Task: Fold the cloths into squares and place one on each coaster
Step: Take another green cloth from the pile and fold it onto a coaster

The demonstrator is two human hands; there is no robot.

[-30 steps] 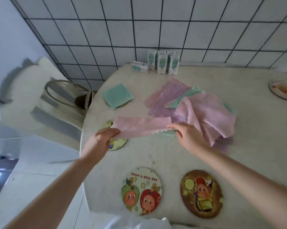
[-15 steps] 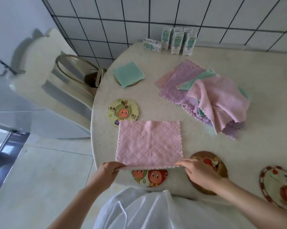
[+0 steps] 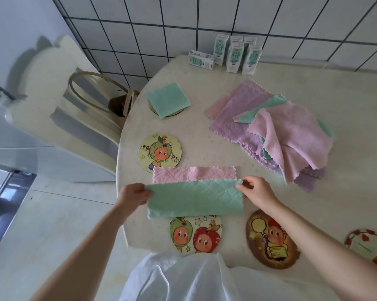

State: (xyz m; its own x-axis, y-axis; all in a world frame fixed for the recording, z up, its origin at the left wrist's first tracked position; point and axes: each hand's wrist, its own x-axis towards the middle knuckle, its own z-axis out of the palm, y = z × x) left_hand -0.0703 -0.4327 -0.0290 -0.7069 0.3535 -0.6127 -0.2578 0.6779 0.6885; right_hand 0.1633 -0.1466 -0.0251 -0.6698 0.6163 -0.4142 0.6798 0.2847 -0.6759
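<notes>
The left hand [image 3: 133, 195] and right hand [image 3: 257, 190] each pinched a corner of the cloth [image 3: 194, 199], so its fold ran straight.

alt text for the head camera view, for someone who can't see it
A person's left hand and right hand pinch the ends of a pink-and-green cloth, half folded on a pale table. A folded green cloth sits on a far coaster; other cartoon coasters hold none, beside a loose cloth pile.
</notes>
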